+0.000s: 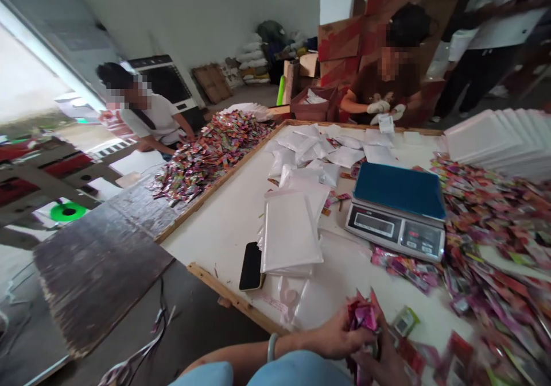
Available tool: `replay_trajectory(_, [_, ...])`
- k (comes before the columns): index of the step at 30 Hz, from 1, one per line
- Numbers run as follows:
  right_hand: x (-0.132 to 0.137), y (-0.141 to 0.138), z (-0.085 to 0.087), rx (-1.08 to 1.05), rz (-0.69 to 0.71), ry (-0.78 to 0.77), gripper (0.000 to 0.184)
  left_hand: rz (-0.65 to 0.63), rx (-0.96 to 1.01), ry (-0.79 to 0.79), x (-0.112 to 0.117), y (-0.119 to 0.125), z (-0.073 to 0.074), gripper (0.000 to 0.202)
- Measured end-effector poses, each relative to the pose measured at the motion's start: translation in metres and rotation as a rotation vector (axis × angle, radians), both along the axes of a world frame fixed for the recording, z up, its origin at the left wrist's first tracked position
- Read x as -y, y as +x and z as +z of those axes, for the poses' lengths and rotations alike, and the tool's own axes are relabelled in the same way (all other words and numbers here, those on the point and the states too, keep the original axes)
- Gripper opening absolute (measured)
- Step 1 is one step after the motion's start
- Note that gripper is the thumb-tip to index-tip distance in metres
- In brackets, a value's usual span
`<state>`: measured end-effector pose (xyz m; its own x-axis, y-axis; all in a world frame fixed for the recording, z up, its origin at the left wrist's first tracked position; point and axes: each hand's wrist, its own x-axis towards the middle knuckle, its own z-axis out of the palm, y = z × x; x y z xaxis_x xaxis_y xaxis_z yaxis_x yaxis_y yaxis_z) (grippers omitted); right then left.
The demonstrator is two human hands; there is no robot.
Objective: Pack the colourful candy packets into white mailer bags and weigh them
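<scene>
Light blue clothing [297,369] shows at the bottom edge of the frame, in two smooth, rounded, plain patches, one larger. A pale, greyish, rounded bangle [271,347] circles the left wrist at bottom centre. The left hand [334,335] and right hand [384,363] are bare, and so is the left forearm.

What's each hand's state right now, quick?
Left hand: closed, holding a bunch of sachets.
Right hand: closed around the same bunch.
</scene>
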<state>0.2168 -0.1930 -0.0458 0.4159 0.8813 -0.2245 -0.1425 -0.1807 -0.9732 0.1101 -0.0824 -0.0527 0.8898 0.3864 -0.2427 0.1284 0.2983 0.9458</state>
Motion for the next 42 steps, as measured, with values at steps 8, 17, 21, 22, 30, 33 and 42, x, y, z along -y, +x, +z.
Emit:
replay_trajectory(8, [0.002, 0.022, 0.032, -0.406, 0.133, -0.196, 0.064, -0.276, -0.088, 0.863, -0.029, 0.002, 0.050, 0.083])
replay_trajectory(17, [-0.010, 0.053, 0.019, -0.567, -0.194, -0.183, 0.045, 0.106, -0.403, 1.128, -0.125, 0.031, -0.005, 0.045])
replay_trajectory(21, [-0.013, 0.059, 0.020, -0.604, -0.317, -0.207, 0.051, 0.124, -0.517, 1.190, -0.135, 0.035, -0.019, 0.057])
replay_trajectory(22, [-0.013, 0.060, 0.020, -0.606, -0.333, -0.201, 0.052, 0.124, -0.531, 1.209, -0.136, 0.035, -0.019, 0.057])
replay_trajectory(30, [-0.012, 0.058, 0.015, -0.103, -0.251, -0.051, 0.048, 0.148, -0.472, 1.314, -0.119, 0.040, 0.015, 0.051])
replay_trajectory(33, [-0.012, 0.055, 0.017, -0.036, -0.207, -0.035, 0.047, 0.076, -0.215, 1.189, -0.100, 0.033, 0.037, 0.045])
replay_trajectory(42, [-0.018, 0.035, 0.043, -0.031, -0.047, -0.007, 0.043, -0.326, 0.247, 0.171, -0.061, 0.027, 0.069, 0.097])
